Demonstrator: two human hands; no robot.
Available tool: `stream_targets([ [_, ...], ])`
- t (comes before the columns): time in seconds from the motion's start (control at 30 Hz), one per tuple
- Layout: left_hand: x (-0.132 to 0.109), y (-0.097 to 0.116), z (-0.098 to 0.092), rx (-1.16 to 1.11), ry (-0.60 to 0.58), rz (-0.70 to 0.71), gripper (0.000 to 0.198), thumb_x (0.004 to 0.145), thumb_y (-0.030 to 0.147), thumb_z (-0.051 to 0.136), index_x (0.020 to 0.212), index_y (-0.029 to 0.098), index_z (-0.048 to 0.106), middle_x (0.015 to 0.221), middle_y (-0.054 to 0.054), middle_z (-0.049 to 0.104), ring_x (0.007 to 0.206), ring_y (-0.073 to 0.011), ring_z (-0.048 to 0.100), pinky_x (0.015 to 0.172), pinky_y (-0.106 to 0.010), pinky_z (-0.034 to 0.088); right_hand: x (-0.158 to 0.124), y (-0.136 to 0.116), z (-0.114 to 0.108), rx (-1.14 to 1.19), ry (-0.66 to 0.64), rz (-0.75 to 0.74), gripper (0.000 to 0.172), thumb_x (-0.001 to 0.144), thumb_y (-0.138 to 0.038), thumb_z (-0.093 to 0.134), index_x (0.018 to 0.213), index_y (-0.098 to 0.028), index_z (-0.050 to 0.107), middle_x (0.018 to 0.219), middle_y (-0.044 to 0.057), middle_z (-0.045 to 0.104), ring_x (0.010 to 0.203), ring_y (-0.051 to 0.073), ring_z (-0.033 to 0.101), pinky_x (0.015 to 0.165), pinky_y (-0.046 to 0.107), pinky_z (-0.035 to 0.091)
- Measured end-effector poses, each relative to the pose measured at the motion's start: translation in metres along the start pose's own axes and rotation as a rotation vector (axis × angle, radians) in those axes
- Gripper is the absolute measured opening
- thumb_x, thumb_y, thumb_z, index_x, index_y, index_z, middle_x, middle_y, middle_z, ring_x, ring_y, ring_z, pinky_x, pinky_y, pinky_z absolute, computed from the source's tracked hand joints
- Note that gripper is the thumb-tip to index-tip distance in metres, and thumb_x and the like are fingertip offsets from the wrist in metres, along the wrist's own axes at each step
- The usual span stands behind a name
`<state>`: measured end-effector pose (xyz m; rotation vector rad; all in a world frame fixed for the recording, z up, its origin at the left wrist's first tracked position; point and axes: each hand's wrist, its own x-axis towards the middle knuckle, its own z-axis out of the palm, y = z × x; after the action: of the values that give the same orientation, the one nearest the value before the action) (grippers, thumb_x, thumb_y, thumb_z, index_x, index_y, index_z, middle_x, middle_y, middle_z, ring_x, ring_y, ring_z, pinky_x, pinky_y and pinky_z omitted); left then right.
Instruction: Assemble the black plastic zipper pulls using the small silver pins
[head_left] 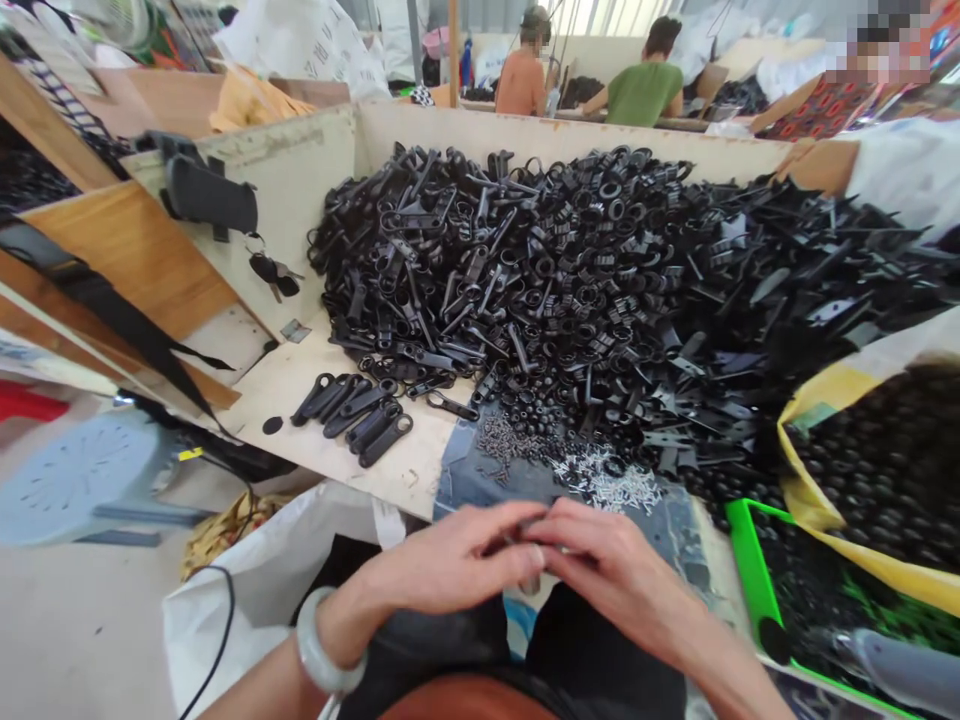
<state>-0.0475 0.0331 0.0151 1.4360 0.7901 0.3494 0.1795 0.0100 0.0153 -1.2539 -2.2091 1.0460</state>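
My left hand (457, 555), with a pale bangle (328, 640) on its wrist, meets my right hand (607, 550) above my lap at the table's front edge. The fingers of both hands are pinched together around something small and dark, mostly covered by them. Just beyond lie a pile of silvery screws (611, 482) and a heap of tiny brownish metal pieces (510, 440) on a blue cloth (461, 475). A row of black plastic handle-shaped parts (360, 410) lies on the bare board to the left.
A large heap of black plastic parts (525, 260) fills the wooden-walled table. At right are a yellow-edged sack of black round pieces (892, 460) and a green tray (750, 560). Keys (276, 275) hang at left above a blue stool (82, 480). Several people sit behind.
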Motion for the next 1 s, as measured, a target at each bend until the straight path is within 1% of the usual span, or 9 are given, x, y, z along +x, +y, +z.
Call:
stream_targets([
  [0.07, 0.001, -0.006, 0.008, -0.314, -0.217, -0.12, 0.055, 0.099, 0.046, 0.056, 0.15, 0.026, 0.048, 0.088, -0.005, 0.072, 0.063, -0.0144, 0.065, 0.061, -0.025, 0.049, -0.001, 0.0, 0.003, 0.118, -0.028, 0.002, 0.025, 0.104, -0.035, 0.055, 0.106, -0.027, 0.078, 0.092, 0.002, 0.071, 0.082, 0.015, 0.066, 0.072, 0.025, 0.049],
  [0.1, 0.001, -0.011, 0.011, -0.441, -0.201, -0.152, 0.057, 0.1, 0.047, 0.055, 0.151, 0.025, 0.045, 0.082, -0.002, 0.069, 0.054, -0.0109, 0.059, 0.055, -0.022, 0.044, 0.001, 0.005, 0.001, 0.159, 0.007, 0.018, 0.025, 0.103, -0.037, 0.056, 0.108, -0.027, 0.078, 0.092, 0.002, 0.072, 0.08, 0.015, 0.065, 0.071, 0.025, 0.049],
  [0.23, 0.003, -0.025, 0.014, -0.618, 0.155, -0.158, 0.046, 0.098, 0.047, 0.059, 0.133, 0.017, 0.058, 0.073, 0.0, 0.063, 0.049, -0.0056, 0.044, 0.05, -0.019, 0.028, 0.024, 0.042, -0.021, -0.001, 0.462, 0.251, 0.028, 0.097, -0.041, 0.058, 0.102, -0.022, 0.078, 0.088, 0.004, 0.07, 0.069, 0.016, 0.06, 0.064, 0.028, 0.046],
  [0.3, 0.004, -0.025, 0.014, -0.639, 0.244, -0.153, 0.04, 0.097, 0.048, 0.061, 0.119, 0.015, 0.063, 0.075, -0.001, 0.064, 0.053, -0.006, 0.046, 0.05, -0.019, 0.027, 0.04, 0.058, -0.03, -0.143, 0.558, 0.346, 0.023, 0.094, -0.035, 0.059, 0.095, -0.021, 0.078, 0.084, 0.004, 0.069, 0.068, 0.017, 0.058, 0.066, 0.03, 0.044],
  [0.5, 0.01, -0.019, 0.017, -0.772, 0.362, -0.133, 0.038, 0.096, 0.047, 0.06, 0.115, 0.014, 0.067, 0.085, -0.006, 0.069, 0.059, -0.0088, 0.052, 0.053, -0.02, 0.033, 0.076, 0.065, -0.026, -0.183, 0.497, 0.383, 0.01, 0.084, -0.028, 0.068, 0.078, -0.024, 0.076, 0.091, 0.003, 0.068, 0.074, 0.019, 0.06, 0.066, 0.03, 0.036],
  [0.63, 0.011, -0.02, 0.014, -0.846, 0.401, -0.14, 0.039, 0.092, 0.042, 0.065, 0.119, 0.013, 0.066, 0.086, -0.007, 0.07, 0.06, -0.0103, 0.056, 0.053, -0.021, 0.036, 0.072, 0.065, -0.022, -0.063, 0.498, 0.404, 0.009, 0.082, -0.029, 0.07, 0.079, -0.024, 0.076, 0.09, 0.004, 0.07, 0.074, 0.019, 0.06, 0.067, 0.031, 0.037],
  [0.77, 0.007, -0.023, 0.012, -0.882, 0.432, -0.175, 0.042, 0.09, 0.042, 0.068, 0.12, 0.013, 0.064, 0.089, -0.008, 0.072, 0.062, -0.0116, 0.06, 0.054, -0.021, 0.04, 0.047, 0.069, -0.018, 0.197, 0.515, 0.441, 0.031, 0.082, -0.048, 0.07, 0.094, -0.021, 0.079, 0.079, 0.004, 0.072, 0.062, 0.016, 0.056, 0.061, 0.03, 0.04],
  [0.87, 0.007, -0.025, 0.015, -0.89, 0.434, -0.194, 0.041, 0.09, 0.042, 0.068, 0.118, 0.013, 0.064, 0.089, -0.008, 0.072, 0.061, -0.0119, 0.061, 0.053, -0.021, 0.04, 0.03, 0.067, -0.011, 0.404, 0.526, 0.488, 0.05, 0.08, -0.06, 0.071, 0.101, -0.016, 0.078, 0.076, 0.006, 0.073, 0.049, 0.011, 0.044, 0.048, 0.027, 0.034],
  [1.0, 0.009, -0.025, 0.021, -0.927, 0.447, -0.209, 0.042, 0.089, 0.044, 0.069, 0.118, 0.014, 0.063, 0.085, -0.006, 0.07, 0.056, -0.01, 0.058, 0.049, -0.02, 0.036, 0.019, 0.058, -0.003, 0.591, 0.551, 0.509, 0.059, 0.072, -0.065, 0.078, 0.102, -0.015, 0.078, 0.067, 0.003, 0.067, 0.046, 0.007, 0.032, 0.044, 0.024, 0.027],
])
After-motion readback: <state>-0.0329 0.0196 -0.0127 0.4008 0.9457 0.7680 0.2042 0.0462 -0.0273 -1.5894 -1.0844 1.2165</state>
